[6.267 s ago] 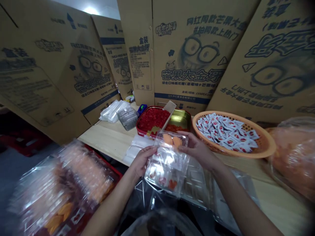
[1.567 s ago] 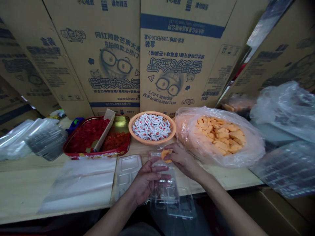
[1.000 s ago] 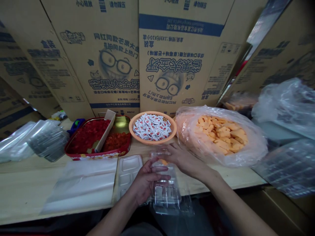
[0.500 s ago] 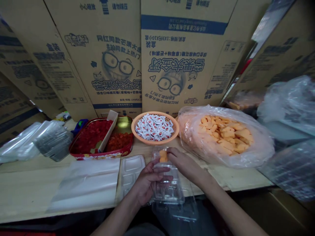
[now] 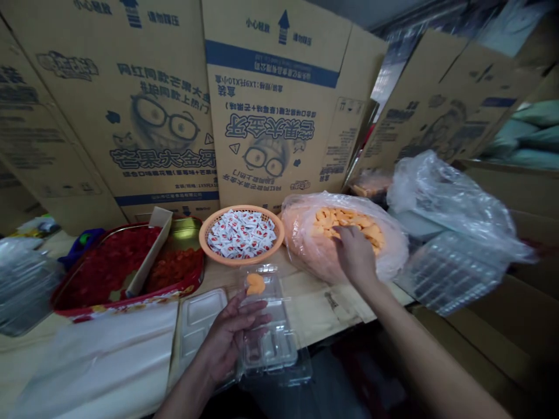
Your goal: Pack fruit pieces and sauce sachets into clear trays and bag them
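Observation:
My left hand [image 5: 230,337] grips a clear plastic clamshell tray [image 5: 268,326] over the table's front edge. One orange slice [image 5: 255,284] lies in the tray's far compartment. My right hand [image 5: 354,254] reaches into a clear plastic bag of orange slices [image 5: 345,221] at the right. Its fingers are curled down among the pieces, and I cannot make out whether they hold one.
An orange basket [image 5: 209,247] of small white-and-red sachets stands behind the tray. A red tin [image 5: 70,302] of red pieces with a cardboard divider sits at the left. Empty clear trays [image 5: 198,317] lie beside my left hand. Printed cardboard boxes [image 5: 271,105] wall the back. More plastic trays [image 5: 449,273] stack at the right.
My right hand has left the tray and moved right into the bag of orange slices. The orange slice stays in the tray. The view has swung to the right.

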Motion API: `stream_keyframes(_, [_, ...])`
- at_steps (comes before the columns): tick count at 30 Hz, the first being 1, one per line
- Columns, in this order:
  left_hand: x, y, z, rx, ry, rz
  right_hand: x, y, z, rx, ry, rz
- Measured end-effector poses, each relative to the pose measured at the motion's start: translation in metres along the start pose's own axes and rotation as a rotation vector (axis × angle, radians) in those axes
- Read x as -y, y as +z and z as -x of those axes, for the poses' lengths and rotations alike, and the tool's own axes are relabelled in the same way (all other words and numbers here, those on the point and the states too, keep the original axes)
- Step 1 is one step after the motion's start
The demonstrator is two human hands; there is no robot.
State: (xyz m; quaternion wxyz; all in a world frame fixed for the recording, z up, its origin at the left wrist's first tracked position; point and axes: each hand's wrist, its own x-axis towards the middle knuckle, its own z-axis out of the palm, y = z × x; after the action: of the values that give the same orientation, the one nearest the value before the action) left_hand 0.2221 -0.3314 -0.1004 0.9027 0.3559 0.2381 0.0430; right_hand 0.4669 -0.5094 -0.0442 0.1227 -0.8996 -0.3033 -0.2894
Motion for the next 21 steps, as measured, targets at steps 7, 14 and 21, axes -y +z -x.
stream_keyframes(7, [0.0,0.003,0.003,0.004,-0.005,0.005,-0.066,0.011,-0.037,0.372,0.038,0.332])
stream_keyframes(14, [-0.006,-0.003,0.008,-0.015,0.051,0.015,-0.008,0.001,-0.029,0.026,0.466,-0.659])
stream_keyframes(21, [-0.013,-0.012,0.018,-0.004,0.129,0.039,0.118,-0.002,0.012,0.551,0.307,-1.33])
